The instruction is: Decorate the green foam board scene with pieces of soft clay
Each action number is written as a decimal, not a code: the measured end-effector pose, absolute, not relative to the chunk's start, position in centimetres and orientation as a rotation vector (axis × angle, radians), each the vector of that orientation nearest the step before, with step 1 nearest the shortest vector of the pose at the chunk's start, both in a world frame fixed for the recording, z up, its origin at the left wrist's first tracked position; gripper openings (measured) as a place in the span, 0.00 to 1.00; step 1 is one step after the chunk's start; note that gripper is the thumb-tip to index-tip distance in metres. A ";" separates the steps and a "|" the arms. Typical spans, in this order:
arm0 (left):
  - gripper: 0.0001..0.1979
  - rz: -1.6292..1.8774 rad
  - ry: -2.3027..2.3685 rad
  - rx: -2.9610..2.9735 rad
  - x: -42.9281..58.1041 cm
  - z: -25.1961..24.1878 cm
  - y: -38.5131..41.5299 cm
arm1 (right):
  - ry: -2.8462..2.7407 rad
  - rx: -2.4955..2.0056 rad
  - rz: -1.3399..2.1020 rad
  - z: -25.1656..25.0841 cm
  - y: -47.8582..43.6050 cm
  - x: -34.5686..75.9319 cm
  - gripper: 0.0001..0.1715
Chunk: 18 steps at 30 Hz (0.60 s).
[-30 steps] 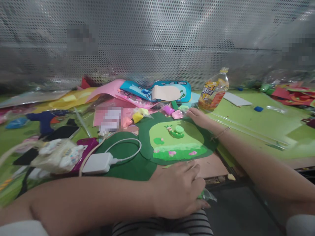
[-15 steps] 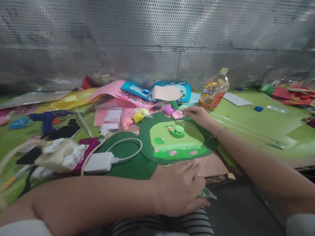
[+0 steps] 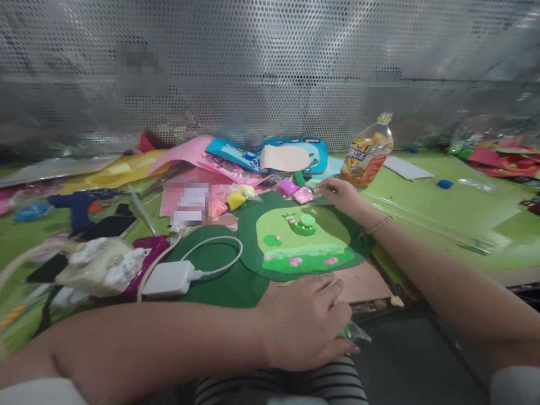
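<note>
My left hand [image 3: 304, 323] is curled at the table's front edge, closed around a small clear plastic bag of green clay [image 3: 354, 332]; most of the bag is hidden under the palm. Reaching to the back, my right hand [image 3: 342, 196] pinches the edge of a clear bag with light green clay [image 3: 313, 183]. Packets of purple clay [image 3: 287, 187] and pink clay [image 3: 302, 195] lie just left of those fingertips. Between my hands rests a green cut-out picture [image 3: 270, 218] bearing a clay snail [image 3: 306, 223], a grass strip and small pink flowers.
A snack-labelled bottle [image 3: 366, 154] stands behind my right hand, with clear sticks [image 3: 430, 222] to its front right. On the left are a white charger [image 3: 169, 278], a blue glue gun [image 3: 80, 208], a phone [image 3: 110, 226] and yellow clay [image 3: 236, 200]. A perforated metal panel [image 3: 270, 67] closes the back.
My right hand has shifted very slightly at the clay bags. The left hand and the picture stay as they were.
</note>
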<state>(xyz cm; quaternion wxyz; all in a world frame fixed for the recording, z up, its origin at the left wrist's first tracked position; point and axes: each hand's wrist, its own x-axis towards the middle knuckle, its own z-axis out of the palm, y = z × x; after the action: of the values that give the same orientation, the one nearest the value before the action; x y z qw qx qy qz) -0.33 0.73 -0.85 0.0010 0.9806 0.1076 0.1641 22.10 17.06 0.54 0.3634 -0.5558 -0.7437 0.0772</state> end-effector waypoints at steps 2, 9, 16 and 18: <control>0.25 0.523 0.349 3.076 -0.3 -0.8 0.7 | -1.886 -1.469 0.304 1.2 16.4 21.9 0.13; 0.26 0.487 0.412 3.061 -0.4 -0.7 0.5 | -1.831 -1.579 0.814 2.0 15.2 21.7 0.11; 0.26 0.435 0.427 3.054 -0.4 -0.6 0.6 | -1.915 -1.537 0.579 0.5 17.0 22.9 0.14; 0.26 0.436 0.426 3.070 -0.4 -0.7 0.6 | -1.915 -1.534 0.535 0.7 16.9 22.9 0.14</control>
<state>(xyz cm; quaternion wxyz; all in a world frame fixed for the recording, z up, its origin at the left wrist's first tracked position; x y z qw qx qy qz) -0.39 0.58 -0.68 0.0057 0.9808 0.1359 0.1394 22.90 16.93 0.67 0.3102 -0.5807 -0.7249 0.2026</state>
